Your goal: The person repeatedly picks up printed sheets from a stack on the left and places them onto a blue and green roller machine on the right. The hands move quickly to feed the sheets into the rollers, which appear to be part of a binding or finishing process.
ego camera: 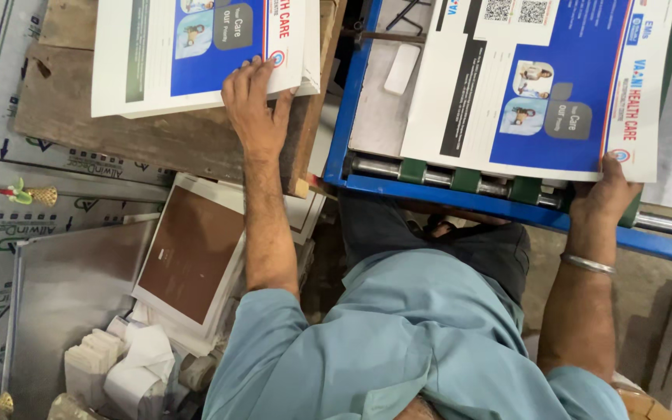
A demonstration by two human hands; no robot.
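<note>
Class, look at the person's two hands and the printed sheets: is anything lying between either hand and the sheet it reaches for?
Nothing visible does. The left hand rests directly on the stack of printed sheets on the wooden board. The right hand grips the edge of the printed sheet lying over the blue machine frame.

Even, bright light; sharp focus.
</note>
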